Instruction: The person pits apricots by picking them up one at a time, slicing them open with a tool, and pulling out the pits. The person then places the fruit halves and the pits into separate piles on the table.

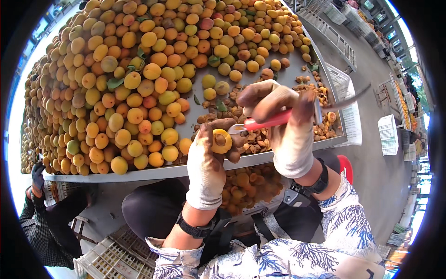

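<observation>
My left hand (204, 160), in a stained white glove, holds a cut apricot (221, 141) over the near edge of the table, its orange inside and brown centre showing. My right hand (292, 135), gloved likewise, grips a red-handled tool (269, 121); the silver tip meets or nearly meets the apricot, and its exact shape is unclear. A thin dark curved piece (350, 98) juts out beyond the right hand. Beneath and behind the hands, brown pits and scraps (255, 145) lie scattered on the metal table (139, 176).
Whole apricots (134, 83) heap over the table's left and far side. Below the near edge are apricot pieces (248, 186). Plastic crates (116, 255) stand at lower left, with a white crate (346, 102) beyond the right edge. Another person's gloved hand (37, 174) is at far left.
</observation>
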`<move>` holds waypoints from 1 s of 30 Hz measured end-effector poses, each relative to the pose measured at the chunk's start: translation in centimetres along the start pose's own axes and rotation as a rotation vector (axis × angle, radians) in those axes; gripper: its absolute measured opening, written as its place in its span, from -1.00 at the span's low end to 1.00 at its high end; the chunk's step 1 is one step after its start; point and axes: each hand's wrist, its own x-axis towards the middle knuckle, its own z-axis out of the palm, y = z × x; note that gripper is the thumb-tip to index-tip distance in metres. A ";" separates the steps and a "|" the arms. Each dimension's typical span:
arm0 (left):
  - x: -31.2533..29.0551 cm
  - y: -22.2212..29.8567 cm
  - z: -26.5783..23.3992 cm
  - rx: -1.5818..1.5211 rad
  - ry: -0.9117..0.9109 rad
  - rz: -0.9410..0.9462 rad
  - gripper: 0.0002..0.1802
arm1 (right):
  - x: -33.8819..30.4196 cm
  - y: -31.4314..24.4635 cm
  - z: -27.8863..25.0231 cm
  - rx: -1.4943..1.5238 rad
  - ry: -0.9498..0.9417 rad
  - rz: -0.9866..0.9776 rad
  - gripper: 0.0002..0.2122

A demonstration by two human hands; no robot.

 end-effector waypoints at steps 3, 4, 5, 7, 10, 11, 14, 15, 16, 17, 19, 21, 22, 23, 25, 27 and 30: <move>0.0 0.0 0.9 -0.028 0.040 0.012 -0.48 | -0.5 -0.1 -1.1 -0.255 -0.201 0.023 -0.19; 0.0 0.1 1.5 0.005 0.084 0.014 -0.43 | -0.6 -0.5 -0.9 -0.237 -0.205 0.047 -0.25; 0.1 0.0 1.3 0.005 0.089 0.019 -0.43 | -0.7 -0.9 -0.8 -0.220 -0.207 0.069 -0.32; 0.3 -0.2 0.7 0.024 0.102 0.044 -0.57 | -1.0 -1.4 -1.4 -0.266 -0.252 0.106 -0.76; 0.2 -1.1 0.8 0.212 0.195 0.142 -0.62 | -0.9 -1.0 -1.0 -0.359 -0.248 0.043 -0.80; 0.1 -1.4 0.8 0.346 0.276 0.243 -0.64 | -1.0 -0.5 -1.1 -0.414 -0.273 -0.017 -0.84; -0.5 -0.9 0.9 0.306 0.249 0.122 -0.67 | -0.9 0.0 -1.3 -0.530 -0.327 -0.112 -0.88; -0.6 -0.9 1.3 0.323 0.323 0.102 -0.67 | -0.9 0.0 -1.4 -0.590 -0.366 -0.146 -0.87; -0.6 -0.6 1.6 0.334 0.345 0.056 -0.67 | -1.0 0.8 -1.8 -0.635 -0.345 -0.240 -0.84; -0.5 -0.9 1.5 0.338 0.340 0.051 -0.67 | -1.0 1.1 -2.2 -0.624 -0.359 -0.159 -0.82; -0.3 -1.4 1.1 0.329 0.342 0.066 -0.66 | -0.7 2.0 -2.7 -0.769 -0.403 -0.440 -0.78; -0.3 -1.0 1.0 0.317 0.321 0.077 -0.66 | -1.5 1.9 -2.2 -0.310 -0.260 -0.045 -0.81; -0.3 -0.9 0.9 0.300 0.300 0.089 -0.66 | -1.9 1.9 -1.9 0.153 -0.109 0.337 -0.73; -0.3 -0.7 1.1 0.305 0.298 0.084 -0.66 | -1.5 2.7 -2.5 0.214 -0.086 0.469 -0.69; -0.3 -0.3 1.5 0.314 0.373 0.003 -0.67 | -0.5 3.0 -3.5 0.156 -0.099 0.870 -0.60; -0.2 -0.3 1.1 0.304 0.379 0.007 -0.66 | -0.6 3.7 -3.0 0.242 -0.058 0.907 -0.60; 0.2 -0.7 1.1 0.243 0.370 0.041 -0.68 | -3.0 7.0 -3.0 0.293 0.007 0.582 -0.59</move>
